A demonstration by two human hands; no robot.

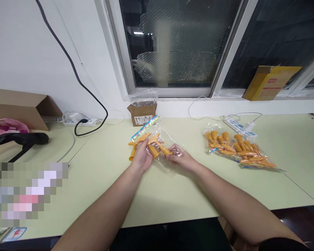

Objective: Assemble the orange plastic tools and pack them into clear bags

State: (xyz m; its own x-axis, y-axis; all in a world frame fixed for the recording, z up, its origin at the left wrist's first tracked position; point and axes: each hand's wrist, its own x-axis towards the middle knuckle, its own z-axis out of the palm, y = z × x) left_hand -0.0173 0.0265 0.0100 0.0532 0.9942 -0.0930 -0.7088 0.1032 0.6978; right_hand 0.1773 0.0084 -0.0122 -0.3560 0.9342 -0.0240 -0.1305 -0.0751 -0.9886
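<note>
A clear plastic bag (166,130) with a colourful header strip lies in front of me, with several orange plastic toys in it. Each has a ribbed, flared cup and a beak-like top. My left hand (142,157) grips the bag, its thumb across the toys. An orange toy (132,152) sticks out on the left of that hand; I cannot tell whether it lies inside the bag. At the bag's right side, my right hand (181,157) has its fingertips closed on the cup of an orange toy (165,150). Clear film covers some of those fingers.
Two filled bags of similar orange toys (251,150) lie at the right, before a power strip (242,129). A small cardboard box (143,115) stands behind my hands. Farther left are another power strip (91,122), a black cable (75,69) and a large carton (21,104).
</note>
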